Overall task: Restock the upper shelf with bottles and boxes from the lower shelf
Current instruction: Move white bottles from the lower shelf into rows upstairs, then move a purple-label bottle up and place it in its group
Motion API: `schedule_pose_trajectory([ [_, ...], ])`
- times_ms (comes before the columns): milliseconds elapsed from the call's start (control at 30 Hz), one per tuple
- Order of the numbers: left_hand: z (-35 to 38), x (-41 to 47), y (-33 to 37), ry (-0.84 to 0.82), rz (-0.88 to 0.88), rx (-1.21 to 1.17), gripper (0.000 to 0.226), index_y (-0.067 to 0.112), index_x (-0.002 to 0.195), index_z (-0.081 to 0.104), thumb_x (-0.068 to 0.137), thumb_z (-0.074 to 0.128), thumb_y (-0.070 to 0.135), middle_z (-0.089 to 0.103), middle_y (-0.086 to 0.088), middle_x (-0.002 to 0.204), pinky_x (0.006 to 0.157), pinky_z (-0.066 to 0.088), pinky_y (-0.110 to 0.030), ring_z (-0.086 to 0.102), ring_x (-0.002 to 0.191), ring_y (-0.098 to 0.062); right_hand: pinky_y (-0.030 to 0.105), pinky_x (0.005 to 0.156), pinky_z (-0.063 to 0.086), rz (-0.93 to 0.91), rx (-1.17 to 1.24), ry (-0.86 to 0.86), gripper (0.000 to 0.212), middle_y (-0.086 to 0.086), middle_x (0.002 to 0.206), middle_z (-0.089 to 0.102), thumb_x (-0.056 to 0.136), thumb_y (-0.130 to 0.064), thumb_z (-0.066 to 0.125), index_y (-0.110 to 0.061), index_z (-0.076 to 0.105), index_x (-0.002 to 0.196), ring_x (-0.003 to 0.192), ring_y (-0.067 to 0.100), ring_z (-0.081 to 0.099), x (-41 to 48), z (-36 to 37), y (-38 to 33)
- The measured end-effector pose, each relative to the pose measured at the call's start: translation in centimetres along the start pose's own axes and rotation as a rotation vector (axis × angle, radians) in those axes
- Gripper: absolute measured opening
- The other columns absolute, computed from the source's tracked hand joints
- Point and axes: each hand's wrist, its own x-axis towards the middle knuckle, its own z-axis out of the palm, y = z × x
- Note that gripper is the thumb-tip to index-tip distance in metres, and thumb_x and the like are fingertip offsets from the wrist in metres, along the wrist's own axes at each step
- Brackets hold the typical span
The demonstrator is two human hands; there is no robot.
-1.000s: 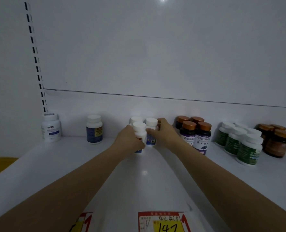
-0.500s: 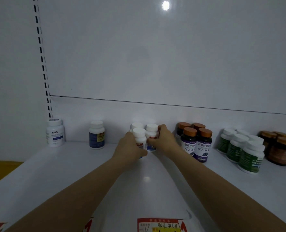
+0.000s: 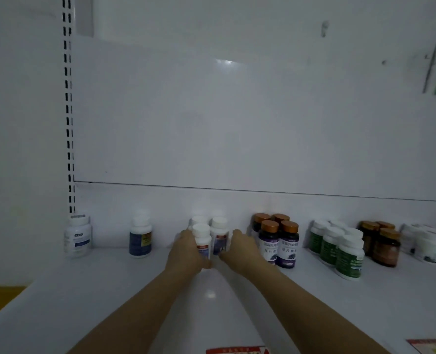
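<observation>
Both hands, the left hand (image 3: 186, 254) and right hand (image 3: 239, 251), hug the small white bottles (image 3: 210, 238) between them, which look light, hard and slippery, best held round the middle.

White-capped bottles (image 3: 209, 238) upright, clustered mid-shelf (image 3: 84, 290) against the back.

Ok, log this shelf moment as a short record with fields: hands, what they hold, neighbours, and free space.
left hand: wrapped on the left side of the white bottle cluster
right hand: cupping the cluster's right side
cluster: white caps, upright, standing on the shelf
right neighbour: purple-label bottles with copper caps, close to the right hand
further right: green-label bottles
left neighbour: a single blue-label bottle, apart
free space: bare shelf in front
</observation>
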Motion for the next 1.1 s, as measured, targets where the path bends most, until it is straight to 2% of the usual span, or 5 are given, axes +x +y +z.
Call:
schedule_pose_trajectory([
  [200, -1.7, -2.4, 0.3, -0.163, -0.050, 0.350, 0.067, 0.011, 0.126, 0.046, 0.072, 0.074, 0.038, 0.056, -0.009, 0.126, 0.093, 0.047, -0.032, 0.055, 0.116, -0.027, 0.030, 0.078, 0.044, -0.072, -0.274, -0.153, 0.032, 0.016, 0.122, 0.058, 0.094, -0.018, 0.048, 0.000, 0.055, 0.119, 0.104, 0.027, 0.057, -3.5, -2.1, -0.1],
  [467, -2.9, -9.9, 3.5, -0.162, 0.039, 0.633, 0.053, 0.014, 0.124, 0.050, 0.083, 0.060, 0.046, 0.054, -0.009, 0.128, 0.095, 0.042, -0.035, 0.049, 0.118, -0.028, 0.039, 0.102, 0.045, -0.189, -0.326, -0.187, 0.049, 0.013, 0.135, 0.052, 0.093, -0.034, 0.052, -0.007, 0.048, 0.134, 0.121, 0.029, 0.051, -10.7, -6.5, 2.3],
  [633, -0.9, -16.8, 9.1, -0.097, 0.100, 0.608, 0.052, 0.013, 0.123, 0.052, 0.086, 0.055, 0.049, 0.053, -0.011, 0.130, 0.097, 0.043, -0.037, 0.048, 0.119, -0.030, 0.038, 0.102, 0.044, -0.236, -0.328, -0.129, 0.048, 0.012, 0.135, 0.052, 0.093, -0.035, 0.051, -0.011, 0.050, 0.133, 0.122, 0.029, 0.050, -16.8, -10.5, 6.7],
  [867, 5.5, -26.9, 17.5, 0.032, 0.383, 0.341, 0.043, 0.013, 0.128, 0.053, 0.088, 0.057, 0.026, 0.054, -0.012, 0.130, 0.101, 0.042, -0.040, 0.047, 0.122, -0.029, 0.032, 0.095, 0.046, -0.234, -0.203, -0.047, 0.046, 0.011, 0.128, 0.060, 0.092, -0.032, 0.053, -0.010, 0.051, 0.132, 0.116, 0.025, 0.056, -25.4, -15.4, 14.0],
  [1100, 12.4, -32.1, 18.0, -0.199, 0.310, 0.391, 0.042, 0.013, 0.124, 0.054, 0.085, 0.059, 0.028, 0.058, -0.009, 0.121, 0.095, 0.047, -0.037, 0.054, 0.112, -0.026, 0.030, 0.089, 0.046, -0.078, -0.165, -0.108, 0.039, 0.009, 0.124, 0.061, 0.088, -0.029, 0.057, -0.014, 0.056, 0.125, 0.110, 0.023, 0.057, -30.3, -15.1, 21.5],
])
